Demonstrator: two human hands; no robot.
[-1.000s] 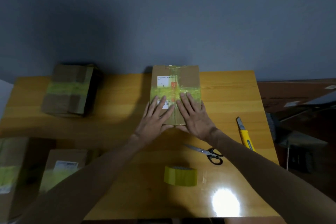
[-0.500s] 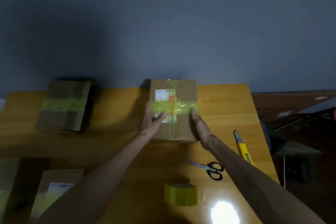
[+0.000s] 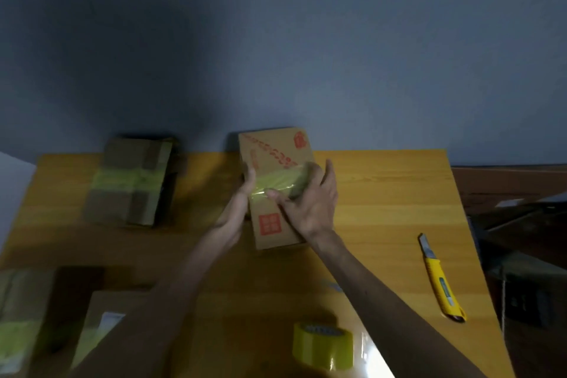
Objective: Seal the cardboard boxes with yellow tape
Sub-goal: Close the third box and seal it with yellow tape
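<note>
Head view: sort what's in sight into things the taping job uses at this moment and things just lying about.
In use: cardboard box, gripped by left hand and right hand; yellow tape band across it; tape roll.
Lying about: utility knife at right; taped box at far left; corner box; labelled box.

Yellow-orange wooden table point(image 3: 383, 193) against a grey wall. Taped box point(image 3: 129, 181) at far left, yellow band across it. Yellow tape roll point(image 3: 322, 347) at near edge, standing on its rim. Yellow utility knife point(image 3: 438, 279) at right, blade pointing away. Cardboard box point(image 3: 276, 150) at far middle, tilted; contact with tabletop unclear.
</note>
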